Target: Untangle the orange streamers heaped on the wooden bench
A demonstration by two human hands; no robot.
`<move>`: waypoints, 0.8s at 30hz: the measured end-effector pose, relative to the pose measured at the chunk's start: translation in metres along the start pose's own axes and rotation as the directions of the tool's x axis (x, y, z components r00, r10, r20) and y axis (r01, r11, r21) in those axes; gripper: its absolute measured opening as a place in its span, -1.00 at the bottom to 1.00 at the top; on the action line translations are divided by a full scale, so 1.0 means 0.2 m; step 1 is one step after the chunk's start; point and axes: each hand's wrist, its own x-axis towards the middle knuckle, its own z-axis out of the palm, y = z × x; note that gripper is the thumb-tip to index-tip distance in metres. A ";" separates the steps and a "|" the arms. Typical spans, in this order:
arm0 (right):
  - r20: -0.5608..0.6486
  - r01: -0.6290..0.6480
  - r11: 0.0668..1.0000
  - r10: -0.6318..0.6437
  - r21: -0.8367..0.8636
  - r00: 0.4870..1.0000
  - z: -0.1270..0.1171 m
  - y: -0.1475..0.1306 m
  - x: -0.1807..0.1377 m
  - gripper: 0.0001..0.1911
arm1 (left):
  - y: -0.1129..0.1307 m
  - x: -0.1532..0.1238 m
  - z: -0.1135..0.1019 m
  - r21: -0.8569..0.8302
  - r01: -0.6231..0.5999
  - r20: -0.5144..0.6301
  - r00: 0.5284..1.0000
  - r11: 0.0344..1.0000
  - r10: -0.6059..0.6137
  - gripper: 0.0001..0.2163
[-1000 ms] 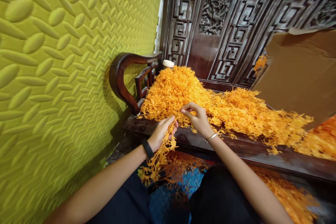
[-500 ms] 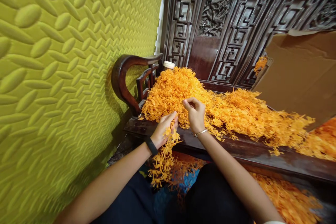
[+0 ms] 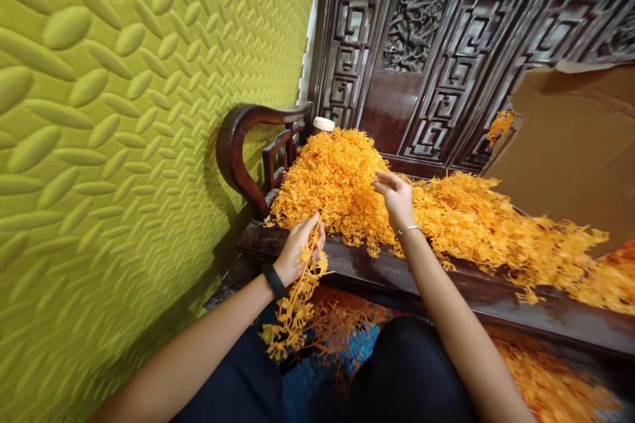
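Note:
My left hand is closed around a strand of orange plastic flower pieces, which hangs down past the wrist over my lap. A thin tip of the strand sticks up beyond the thumb. My right hand is at the front of a large heap of loose orange plastic flower pieces, its fingers loosely stretched and apart. I see nothing held in it. The heap lies on a dark wooden bench and spreads far to the right.
A curved wooden armrest stands at the left, beside a yellow textured wall. Behind the heap are a white-lidded jar and a carved backrest. Cardboard leans at the right. More orange pieces lie below the bench.
My right hand has moved right, away from the left hand, and its curled fingers have opened. My left hand has shifted slightly left and down, still holding the strand.

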 end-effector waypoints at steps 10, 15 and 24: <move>0.577 0.154 0.981 -0.057 -0.120 0.815 0.01 -0.20 -0.28 -0.72 | -0.01 0.03 0.01 -0.008 -0.046 0.023 0.999 0.999 0.046 -0.72; 0.722 0.357 0.919 -0.132 -0.168 0.679 0.05 -0.29 -0.42 -0.75 | -0.02 0.03 0.01 -0.034 -0.119 -0.084 0.990 0.992 0.115 -0.81; 0.733 0.502 0.824 -0.168 -0.263 0.659 0.04 -0.19 -0.40 -0.87 | -0.02 0.03 0.01 -0.067 -0.026 0.087 0.996 0.997 0.032 -0.67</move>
